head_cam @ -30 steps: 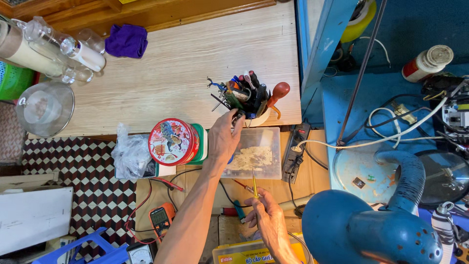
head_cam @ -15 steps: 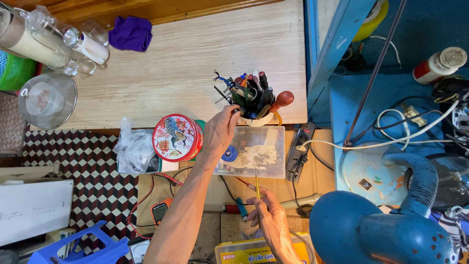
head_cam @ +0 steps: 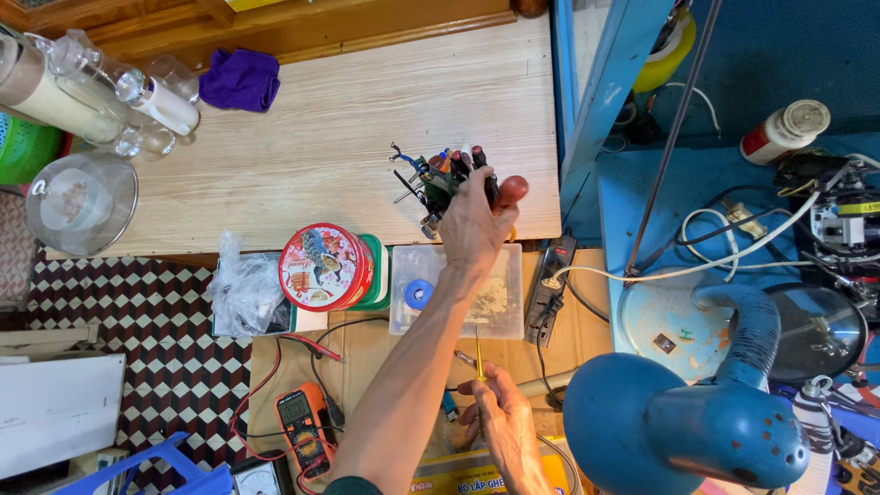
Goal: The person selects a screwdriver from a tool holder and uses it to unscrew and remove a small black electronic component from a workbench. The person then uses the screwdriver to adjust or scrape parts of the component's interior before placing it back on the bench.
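Since the earlier frame, left hand (head_cam: 472, 225) has gone forward from over the clear plastic box (head_cam: 456, 291) to the tool holder (head_cam: 449, 188) on the wooden tabletop (head_cam: 321, 137); right hand (head_cam: 500, 417) stays low, near the body.

Left hand: fingers curled down over the bundle of pens, pliers and screwdriver handles in the holder. Whether it has closed on any one of them, cannot tell; knuckles hide the tips. Red-brown rounded handle (head_cam: 513, 190) pokes out just beside the fingers.

Right hand: closed in a pinch on a thin yellow-handled tool (head_cam: 478, 353), shaft pointing up toward the plastic box. A second thin piece seems to sit beside it in the fingers; too small to be sure.

Around: blue tape roll (head_cam: 418, 293) inside the box, round red tin (head_cam: 323, 266) to its left, black power strip (head_cam: 550, 284) to its right, orange multimeter (head_cam: 299, 420) with red leads below, blue lamp head (head_cam: 678, 426) at lower right.

Risks, as judged:
- Holder is crowded and sits near the table edge; a sideways tug on one tool could tip it or drag out its neighbours.
- Forearm crosses over the open box; a low return could knock it.
- Slim tool's point is raised close to that forearm; a jab is possible.
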